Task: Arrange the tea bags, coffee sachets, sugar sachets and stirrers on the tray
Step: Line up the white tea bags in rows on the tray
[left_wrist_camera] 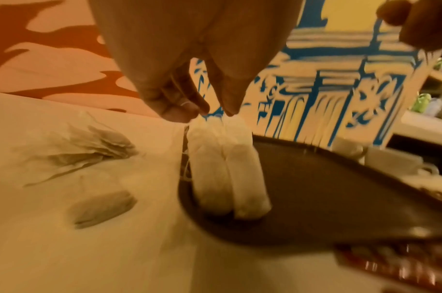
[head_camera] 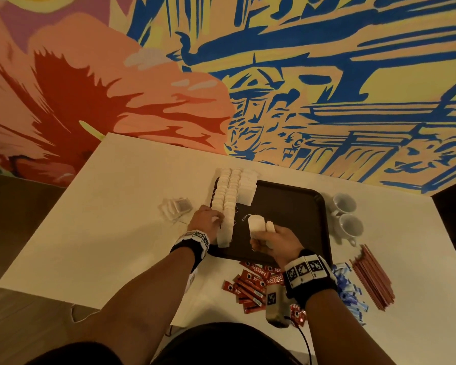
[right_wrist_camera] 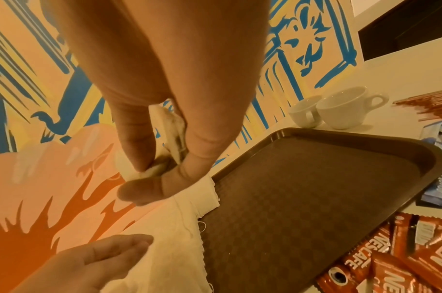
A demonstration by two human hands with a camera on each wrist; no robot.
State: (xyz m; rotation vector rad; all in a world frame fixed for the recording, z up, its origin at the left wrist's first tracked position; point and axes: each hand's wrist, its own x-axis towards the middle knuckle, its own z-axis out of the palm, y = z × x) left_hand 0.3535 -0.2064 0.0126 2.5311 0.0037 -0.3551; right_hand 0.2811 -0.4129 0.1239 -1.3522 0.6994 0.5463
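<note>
Left hand is laid with straight fingers against the near end of the tea bag rows; right hand is pinched on a few more tea bags above the tray, frame centre. Only tea bags are placed, standing at the tray's left edge. Judged well under halfway: coffee sachets bottom centre, stirrers and sugar sachets lower right remain on the table. Loose tea bags left of tray also remain.
</note>
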